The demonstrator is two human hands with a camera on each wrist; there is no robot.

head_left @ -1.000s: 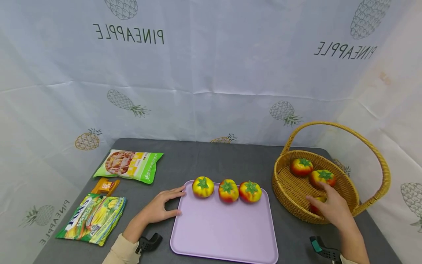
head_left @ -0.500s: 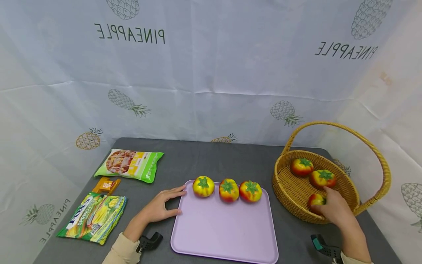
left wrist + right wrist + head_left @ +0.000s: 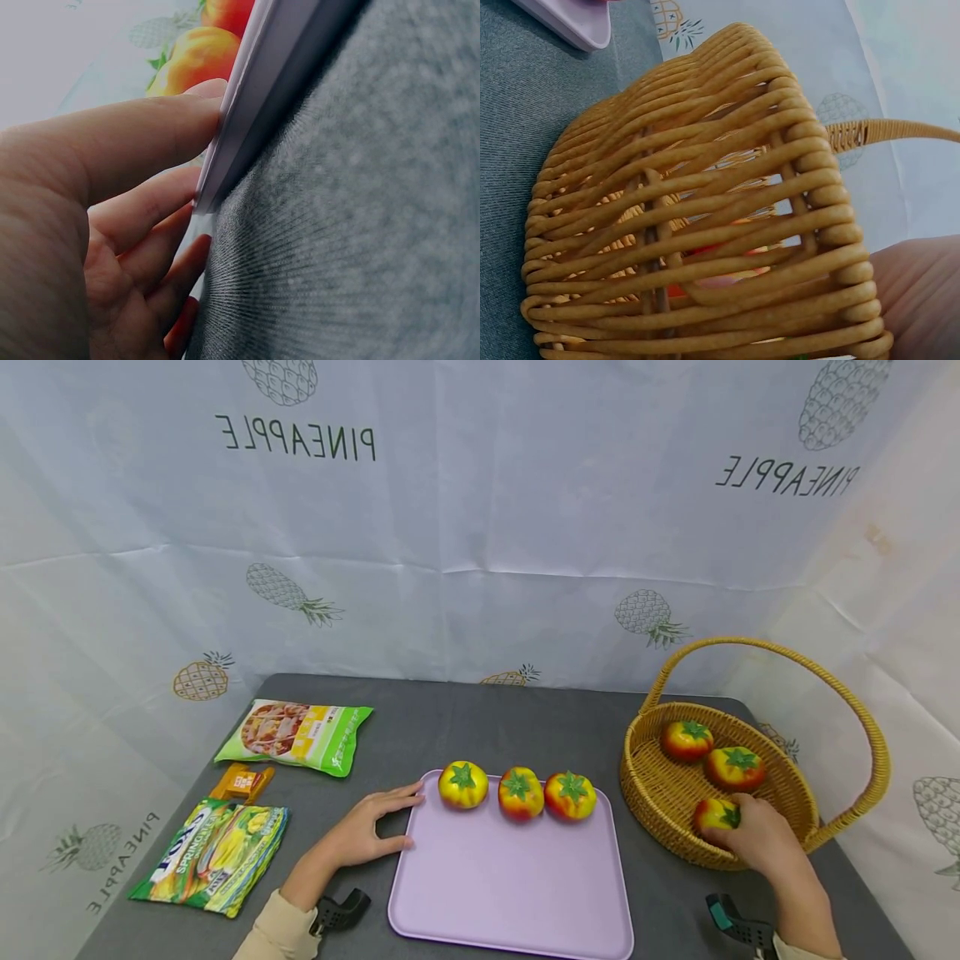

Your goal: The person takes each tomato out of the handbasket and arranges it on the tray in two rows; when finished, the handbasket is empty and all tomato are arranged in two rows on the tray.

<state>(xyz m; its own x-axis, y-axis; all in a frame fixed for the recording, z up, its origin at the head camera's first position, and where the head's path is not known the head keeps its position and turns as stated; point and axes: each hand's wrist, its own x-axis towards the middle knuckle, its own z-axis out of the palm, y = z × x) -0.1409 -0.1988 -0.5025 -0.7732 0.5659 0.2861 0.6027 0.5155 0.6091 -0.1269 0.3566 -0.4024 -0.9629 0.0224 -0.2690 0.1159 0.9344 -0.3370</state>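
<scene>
In the head view my right hand reaches into the wicker basket, thumb and fingers gripping a red-and-yellow tomato with a green leafy top. Two more tomatoes lie farther back in the basket, one redder tomato and another tomato. The right wrist view is mostly filled by the basket's woven side, which hides the fingers. My left hand touches the left rim of the lilac tray with extended fingers. Along the tray's back edge sit a yellow tomato and two red-yellow tomatoes.
The basket's tall handle arches over its right side. At the left of the dark table lie a green food bag, a small orange packet and a green-yellow Sprinkona bag. A pineapple-print cloth hangs behind.
My right hand has lowered onto the front tomato in the basket and closed around it, and the tomato has shifted slightly left. The left hand stays at the tray's rim.
</scene>
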